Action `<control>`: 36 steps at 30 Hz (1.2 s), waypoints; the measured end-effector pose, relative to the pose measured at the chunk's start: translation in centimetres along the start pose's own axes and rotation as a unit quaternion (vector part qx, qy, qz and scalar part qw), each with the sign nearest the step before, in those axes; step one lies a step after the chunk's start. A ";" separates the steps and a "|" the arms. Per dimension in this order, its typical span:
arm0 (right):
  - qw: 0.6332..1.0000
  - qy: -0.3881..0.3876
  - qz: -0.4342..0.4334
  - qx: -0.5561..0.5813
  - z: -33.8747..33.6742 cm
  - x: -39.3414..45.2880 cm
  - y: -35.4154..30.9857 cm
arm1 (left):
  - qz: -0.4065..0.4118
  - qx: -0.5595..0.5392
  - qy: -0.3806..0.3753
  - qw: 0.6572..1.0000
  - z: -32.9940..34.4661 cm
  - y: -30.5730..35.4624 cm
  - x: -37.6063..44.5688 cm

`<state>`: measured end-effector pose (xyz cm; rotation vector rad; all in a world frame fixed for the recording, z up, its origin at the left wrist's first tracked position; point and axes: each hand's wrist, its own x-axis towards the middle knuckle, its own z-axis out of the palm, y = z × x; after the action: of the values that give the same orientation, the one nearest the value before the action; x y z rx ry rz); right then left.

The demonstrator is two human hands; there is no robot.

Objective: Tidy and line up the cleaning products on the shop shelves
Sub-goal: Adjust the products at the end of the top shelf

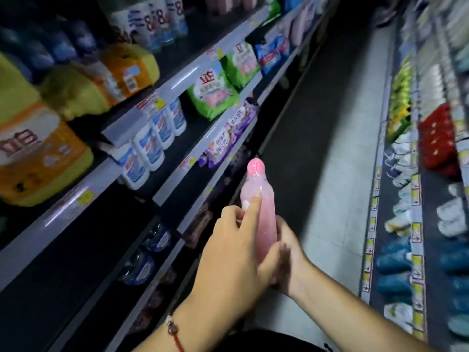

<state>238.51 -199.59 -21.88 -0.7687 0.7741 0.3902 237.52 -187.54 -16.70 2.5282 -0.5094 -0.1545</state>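
- Pink bottle, lower centre of the frame, is gripped by the left hand and right hand.
- Shelf edges at left are bordered by open aisle floor.

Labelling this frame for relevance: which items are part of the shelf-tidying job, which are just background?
In the job:
pink bottle, gripped by left hand and right hand
white bottles on the left shelf
green bags
yellow jugs

Background:
red packs on the right-side shelving
floor
red bracelet
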 end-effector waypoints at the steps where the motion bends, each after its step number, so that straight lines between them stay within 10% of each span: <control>1: 1.000 0.002 -0.005 0.005 0.3 0.6 -1.5 | -0.004 -0.024 -0.020 1.000 -0.3 -0.6 1.7; 12: 0.949 0.068 -0.262 -0.160 4.4 5.6 -14.3 | 0.013 -0.411 -0.147 0.899 -2.4 -4.9 20.7; 20: 0.900 0.079 -0.351 -0.247 6.2 9.1 -21.2 | -0.022 -0.493 -0.158 0.856 -1.8 -5.8 30.4; 36: 0.868 -0.051 -0.344 -0.355 4.4 23.8 -46.7 | -0.100 -0.432 0.118 0.889 0.7 2.0 52.8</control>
<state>283.19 -226.49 -15.49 -1.6373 0.1897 0.0464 285.32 -209.94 -16.38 1.6756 -0.0376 -0.1120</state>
